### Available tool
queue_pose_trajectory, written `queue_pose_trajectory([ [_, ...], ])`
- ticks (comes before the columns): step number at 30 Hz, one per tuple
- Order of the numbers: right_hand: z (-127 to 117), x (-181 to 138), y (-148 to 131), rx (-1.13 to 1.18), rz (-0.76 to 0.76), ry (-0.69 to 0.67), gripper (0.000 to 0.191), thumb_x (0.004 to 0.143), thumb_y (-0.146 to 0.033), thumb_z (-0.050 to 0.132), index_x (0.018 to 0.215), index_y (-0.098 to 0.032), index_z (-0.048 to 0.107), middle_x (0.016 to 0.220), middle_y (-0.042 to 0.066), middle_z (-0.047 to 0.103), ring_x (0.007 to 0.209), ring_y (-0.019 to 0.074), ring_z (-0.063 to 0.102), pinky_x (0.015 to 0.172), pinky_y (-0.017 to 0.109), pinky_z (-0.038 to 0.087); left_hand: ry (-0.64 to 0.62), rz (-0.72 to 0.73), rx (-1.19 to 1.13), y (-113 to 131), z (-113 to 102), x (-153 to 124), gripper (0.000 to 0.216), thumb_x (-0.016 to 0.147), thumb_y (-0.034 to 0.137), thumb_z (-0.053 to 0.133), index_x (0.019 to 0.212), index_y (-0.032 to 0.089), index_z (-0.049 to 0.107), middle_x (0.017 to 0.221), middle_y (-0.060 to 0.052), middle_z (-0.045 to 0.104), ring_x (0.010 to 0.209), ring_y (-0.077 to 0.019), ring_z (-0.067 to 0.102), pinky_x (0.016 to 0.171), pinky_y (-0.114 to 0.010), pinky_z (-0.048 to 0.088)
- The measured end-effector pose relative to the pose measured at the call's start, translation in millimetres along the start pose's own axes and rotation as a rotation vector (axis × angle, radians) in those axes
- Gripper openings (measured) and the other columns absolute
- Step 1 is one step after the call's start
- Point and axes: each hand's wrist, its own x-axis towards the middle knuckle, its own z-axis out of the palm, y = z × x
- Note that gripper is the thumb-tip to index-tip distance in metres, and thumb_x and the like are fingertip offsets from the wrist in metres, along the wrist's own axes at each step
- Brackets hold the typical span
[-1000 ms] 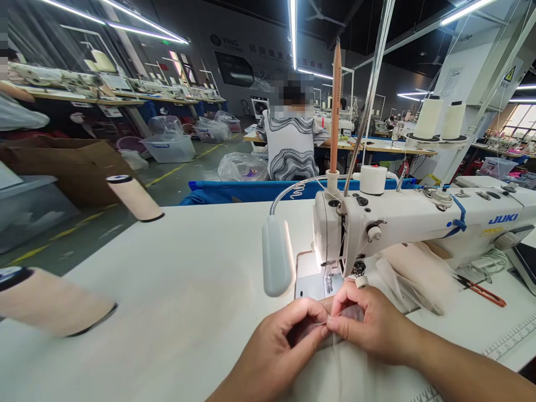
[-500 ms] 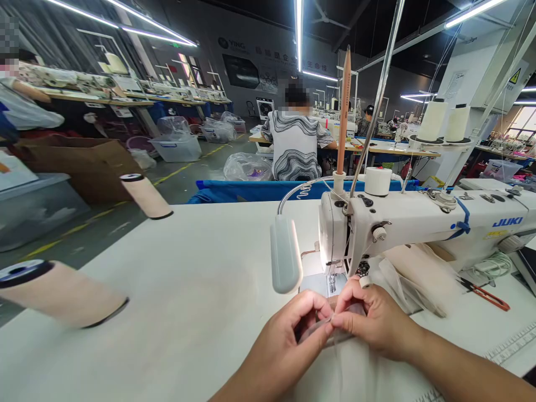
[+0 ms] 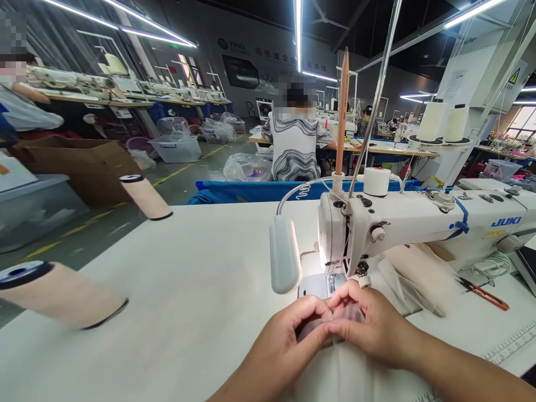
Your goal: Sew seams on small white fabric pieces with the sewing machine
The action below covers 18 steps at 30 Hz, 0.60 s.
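Observation:
My left hand (image 3: 288, 340) and my right hand (image 3: 372, 326) meet just in front of the sewing machine's (image 3: 335, 234) presser foot (image 3: 333, 283). Between thumbs and fingertips, both pinch a sheer pale fabric (image 3: 341, 363), which hangs down over the table edge towards me. The fingertips of the two hands touch or nearly touch, and they hide the pinched edge. A lamp (image 3: 285, 257) on a bent metal neck lights the needle area from the left.
Thread snips (image 3: 488, 296) with orange handles and folded sheer cloth (image 3: 422, 273) lie right of my hands. Two peach thread cones (image 3: 67, 293) lean at the table's left. A ruler scale (image 3: 511, 340) runs along the right edge. A co-worker (image 3: 295, 139) sits ahead.
Both hands keep their pinch on the fabric. My fingers have shifted slightly, and the right index finger has moved a little left over the cloth.

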Motion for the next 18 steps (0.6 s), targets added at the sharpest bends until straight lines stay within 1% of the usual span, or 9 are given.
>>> queue_pose_trajectory([
  [3,-1,1,-1,-0.009,0.001,-0.011,0.016,0.088,-0.027,0.077,0.099,-0.023,0.067,0.094,0.001,0.070,0.085,0.0205,0.064,0.076,0.030,0.049,-0.012,-0.015,0.005,1,0,0,0.038,0.095,0.058,0.063,0.081,0.023,0.068,0.074,0.001,0.062,0.067,-0.0174,0.051,0.058,-0.025,0.038],
  [6,-2,3,0,0.023,0.021,-0.043,0.015,0.087,-0.028,0.078,0.096,-0.023,0.067,0.094,0.000,0.071,0.087,0.0204,0.065,0.077,0.030,0.049,-0.010,-0.025,0.021,1,0,-1,0.036,0.093,0.057,0.064,0.081,0.023,0.068,0.072,0.002,0.062,0.067,-0.0175,0.051,0.058,-0.025,0.038],
  [9,-2,4,3,0.046,0.003,-0.058,0.013,0.087,-0.027,0.078,0.092,-0.023,0.066,0.094,-0.001,0.072,0.089,0.0202,0.065,0.080,0.030,0.048,0.000,-0.015,0.027,0,-1,-1,0.034,0.093,0.055,0.063,0.082,0.023,0.068,0.071,0.002,0.062,0.068,-0.0180,0.053,0.060,-0.025,0.041],
  [12,-2,5,5,0.047,-0.048,-0.037,0.015,0.086,-0.025,0.079,0.088,-0.023,0.064,0.092,-0.002,0.071,0.091,0.0201,0.065,0.082,0.030,0.047,0.015,0.019,0.009,-2,-1,-1,0.035,0.094,0.056,0.064,0.082,0.023,0.069,0.074,0.000,0.066,0.073,-0.0197,0.058,0.063,-0.026,0.045],
  [15,-1,6,4,0.023,-0.088,0.001,0.015,0.086,-0.024,0.078,0.085,-0.023,0.063,0.091,-0.001,0.070,0.091,0.0201,0.065,0.083,0.031,0.046,0.031,0.026,0.007,-5,-1,-1,0.038,0.095,0.058,0.065,0.082,0.023,0.072,0.078,-0.002,0.069,0.074,-0.0201,0.059,0.060,-0.025,0.044],
  [18,0,5,2,0.043,-0.093,0.024,0.012,0.088,-0.024,0.075,0.084,-0.022,0.063,0.090,0.000,0.070,0.089,0.0201,0.065,0.082,0.031,0.047,0.045,0.030,0.013,-9,-1,-1,0.039,0.096,0.058,0.064,0.080,0.023,0.072,0.081,-0.003,0.070,0.074,-0.0196,0.059,0.058,-0.025,0.042],
])
